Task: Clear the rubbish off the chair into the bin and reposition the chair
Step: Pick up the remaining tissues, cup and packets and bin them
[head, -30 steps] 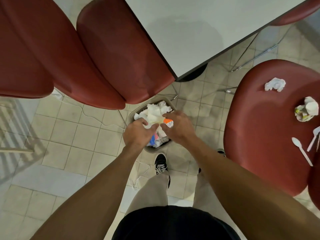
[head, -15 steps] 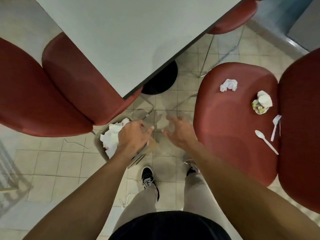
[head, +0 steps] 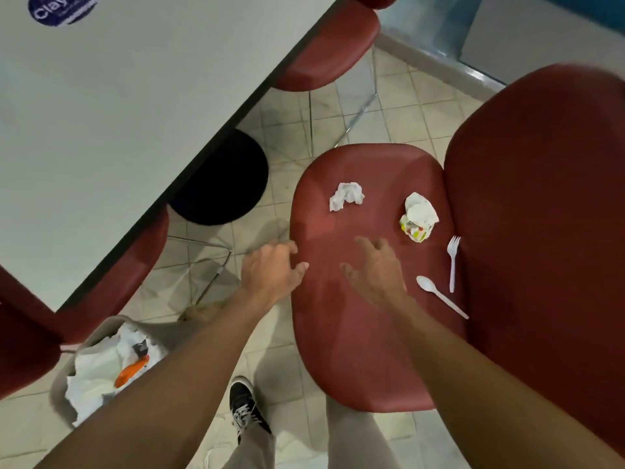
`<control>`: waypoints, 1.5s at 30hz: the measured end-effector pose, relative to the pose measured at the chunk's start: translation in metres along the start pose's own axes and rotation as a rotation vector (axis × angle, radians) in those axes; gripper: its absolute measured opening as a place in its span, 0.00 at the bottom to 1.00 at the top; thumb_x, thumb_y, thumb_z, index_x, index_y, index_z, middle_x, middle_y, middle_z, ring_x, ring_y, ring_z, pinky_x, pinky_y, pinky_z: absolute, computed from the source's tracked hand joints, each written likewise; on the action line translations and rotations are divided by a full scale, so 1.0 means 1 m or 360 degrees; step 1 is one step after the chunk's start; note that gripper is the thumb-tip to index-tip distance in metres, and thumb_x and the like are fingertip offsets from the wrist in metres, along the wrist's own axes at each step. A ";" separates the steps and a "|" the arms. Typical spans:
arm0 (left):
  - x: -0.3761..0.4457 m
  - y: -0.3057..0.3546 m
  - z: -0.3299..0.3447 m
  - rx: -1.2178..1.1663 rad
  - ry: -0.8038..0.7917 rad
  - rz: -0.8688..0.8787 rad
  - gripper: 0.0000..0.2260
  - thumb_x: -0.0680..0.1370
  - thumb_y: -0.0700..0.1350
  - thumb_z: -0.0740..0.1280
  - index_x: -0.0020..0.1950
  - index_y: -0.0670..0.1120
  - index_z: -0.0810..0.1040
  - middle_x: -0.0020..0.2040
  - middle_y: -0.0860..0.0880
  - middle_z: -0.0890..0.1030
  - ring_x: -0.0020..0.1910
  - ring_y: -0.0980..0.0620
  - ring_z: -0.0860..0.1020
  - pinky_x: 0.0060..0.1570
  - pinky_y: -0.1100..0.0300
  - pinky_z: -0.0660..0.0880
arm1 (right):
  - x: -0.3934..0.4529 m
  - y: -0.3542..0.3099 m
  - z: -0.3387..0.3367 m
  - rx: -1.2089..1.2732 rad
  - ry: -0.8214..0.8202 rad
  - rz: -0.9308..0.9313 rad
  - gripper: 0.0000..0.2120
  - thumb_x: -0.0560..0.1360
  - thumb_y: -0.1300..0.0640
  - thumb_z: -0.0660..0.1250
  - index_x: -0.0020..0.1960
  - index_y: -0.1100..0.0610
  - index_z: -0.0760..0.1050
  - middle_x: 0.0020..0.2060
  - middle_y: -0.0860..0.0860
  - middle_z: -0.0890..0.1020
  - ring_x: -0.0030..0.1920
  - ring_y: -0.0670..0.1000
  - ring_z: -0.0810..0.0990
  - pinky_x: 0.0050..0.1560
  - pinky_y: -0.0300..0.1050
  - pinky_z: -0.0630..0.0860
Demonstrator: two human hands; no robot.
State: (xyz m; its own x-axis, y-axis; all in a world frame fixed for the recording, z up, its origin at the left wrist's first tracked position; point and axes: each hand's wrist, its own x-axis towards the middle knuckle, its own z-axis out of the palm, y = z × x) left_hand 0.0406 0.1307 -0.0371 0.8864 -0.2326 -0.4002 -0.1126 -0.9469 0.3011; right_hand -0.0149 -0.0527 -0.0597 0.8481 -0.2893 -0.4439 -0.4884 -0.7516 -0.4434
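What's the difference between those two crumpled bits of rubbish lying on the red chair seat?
The crumpled tissue is plain white all over; the scrunched wrapper is white with green, yellow and red print at its lower end. The tissue looks smaller and flatter, the wrapper bulkier. The tissue lies near the seat's far left part, the wrapper further right, close to the backrest and just above the fork. Both are crumpled, and neither is touched by a hand.
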 end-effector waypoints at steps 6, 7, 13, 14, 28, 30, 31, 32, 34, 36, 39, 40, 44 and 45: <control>0.071 0.051 0.027 0.0077 0.0016 0.0171 0.18 0.73 0.58 0.68 0.60 0.53 0.77 0.54 0.50 0.77 0.54 0.47 0.77 0.52 0.53 0.73 | 0.059 0.063 -0.029 0.0063 0.0121 0.0128 0.28 0.72 0.48 0.68 0.70 0.50 0.67 0.62 0.57 0.71 0.62 0.58 0.72 0.62 0.52 0.71; 0.083 0.058 0.031 0.0098 0.0014 0.0197 0.19 0.73 0.58 0.68 0.61 0.53 0.76 0.54 0.49 0.77 0.54 0.47 0.77 0.52 0.53 0.73 | 0.068 0.071 -0.032 0.0074 0.0131 0.0147 0.28 0.72 0.48 0.68 0.70 0.50 0.66 0.63 0.56 0.70 0.62 0.57 0.72 0.62 0.53 0.71; 0.141 0.092 0.062 0.0184 0.0038 0.0295 0.20 0.74 0.55 0.69 0.64 0.52 0.74 0.55 0.46 0.76 0.55 0.45 0.75 0.50 0.50 0.74 | 0.123 0.112 -0.036 0.0083 0.0264 0.0208 0.29 0.70 0.49 0.68 0.70 0.51 0.67 0.64 0.56 0.69 0.64 0.59 0.70 0.61 0.56 0.71; 0.150 0.095 0.067 0.0195 0.0032 0.0304 0.20 0.74 0.54 0.69 0.64 0.52 0.74 0.56 0.46 0.75 0.55 0.44 0.75 0.49 0.50 0.74 | 0.131 0.118 -0.035 0.0071 0.0276 0.0215 0.29 0.71 0.50 0.69 0.70 0.51 0.67 0.66 0.57 0.68 0.65 0.59 0.68 0.62 0.56 0.70; 0.222 0.093 0.119 0.0223 -0.0190 0.0372 0.22 0.73 0.36 0.68 0.65 0.50 0.74 0.68 0.43 0.65 0.61 0.40 0.69 0.49 0.47 0.75 | 0.183 0.169 -0.011 0.0184 0.0171 0.0218 0.27 0.74 0.57 0.64 0.72 0.50 0.65 0.67 0.56 0.68 0.66 0.59 0.69 0.63 0.53 0.71; 0.219 0.091 0.120 0.0119 -0.0198 0.0363 0.15 0.74 0.40 0.71 0.60 0.45 0.78 0.59 0.42 0.70 0.53 0.41 0.74 0.47 0.47 0.76 | 0.180 0.171 -0.009 0.0226 0.0206 0.0228 0.26 0.74 0.57 0.64 0.71 0.49 0.65 0.66 0.56 0.68 0.65 0.59 0.70 0.61 0.52 0.72; 0.217 0.090 0.120 0.0083 -0.0231 0.0350 0.13 0.73 0.41 0.72 0.58 0.43 0.79 0.56 0.42 0.72 0.50 0.40 0.76 0.47 0.46 0.76 | 0.179 0.171 -0.009 0.0227 0.0225 0.0231 0.26 0.74 0.57 0.64 0.71 0.49 0.66 0.65 0.56 0.69 0.64 0.59 0.70 0.61 0.53 0.72; 0.213 0.089 0.121 0.0054 -0.0252 0.0334 0.12 0.74 0.42 0.72 0.56 0.42 0.79 0.54 0.42 0.73 0.48 0.40 0.77 0.46 0.46 0.77 | 0.177 0.171 -0.009 0.0226 0.0245 0.0237 0.25 0.74 0.56 0.64 0.71 0.50 0.66 0.65 0.57 0.69 0.64 0.59 0.71 0.61 0.53 0.72; 0.204 0.087 0.122 0.0022 -0.0226 0.0309 0.09 0.75 0.46 0.71 0.51 0.42 0.80 0.49 0.42 0.74 0.44 0.41 0.77 0.44 0.49 0.76 | 0.168 0.169 -0.009 0.0228 0.0272 0.0259 0.25 0.75 0.56 0.64 0.71 0.50 0.66 0.64 0.57 0.70 0.64 0.59 0.71 0.62 0.54 0.72; 0.190 0.086 0.120 -0.0038 -0.0209 0.0289 0.08 0.76 0.45 0.70 0.49 0.41 0.81 0.46 0.43 0.73 0.42 0.43 0.76 0.40 0.53 0.73 | 0.154 0.164 -0.012 0.0217 0.0257 0.0268 0.26 0.74 0.56 0.66 0.71 0.50 0.66 0.65 0.57 0.69 0.64 0.59 0.71 0.61 0.56 0.73; 0.167 0.083 0.110 -0.0136 -0.0205 0.0252 0.05 0.74 0.42 0.71 0.47 0.41 0.81 0.42 0.46 0.71 0.38 0.45 0.73 0.37 0.57 0.68 | 0.126 0.148 -0.016 0.0140 0.0209 0.0243 0.27 0.74 0.54 0.67 0.71 0.49 0.66 0.64 0.55 0.70 0.63 0.57 0.72 0.58 0.52 0.73; 0.159 0.081 0.107 -0.0157 -0.0183 0.0258 0.05 0.73 0.43 0.72 0.46 0.42 0.82 0.41 0.47 0.71 0.38 0.44 0.74 0.37 0.58 0.67 | 0.117 0.142 -0.016 0.0134 0.0196 0.0220 0.27 0.74 0.54 0.67 0.71 0.49 0.66 0.63 0.54 0.71 0.62 0.56 0.72 0.57 0.51 0.73; 0.123 0.074 0.088 -0.0256 -0.0081 0.0246 0.03 0.75 0.40 0.69 0.45 0.43 0.83 0.41 0.46 0.73 0.39 0.44 0.76 0.37 0.57 0.70 | 0.083 0.114 -0.014 0.0204 0.0106 0.0182 0.26 0.74 0.55 0.66 0.71 0.48 0.66 0.61 0.54 0.71 0.60 0.56 0.73 0.59 0.50 0.72; 0.112 0.071 0.081 -0.0290 -0.0048 0.0241 0.04 0.75 0.41 0.68 0.44 0.43 0.83 0.41 0.45 0.74 0.38 0.45 0.76 0.37 0.57 0.70 | 0.073 0.105 -0.013 0.0238 0.0066 0.0184 0.26 0.74 0.55 0.66 0.71 0.48 0.66 0.61 0.54 0.71 0.60 0.55 0.73 0.59 0.48 0.71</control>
State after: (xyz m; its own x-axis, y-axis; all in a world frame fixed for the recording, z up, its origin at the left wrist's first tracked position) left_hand 0.0951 0.0191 -0.1307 0.8514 -0.3780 -0.3636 -0.1577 -0.8456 0.5099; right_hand -0.0014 -0.1607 -0.1286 0.7907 -0.3951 -0.4676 -0.6056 -0.6164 -0.5032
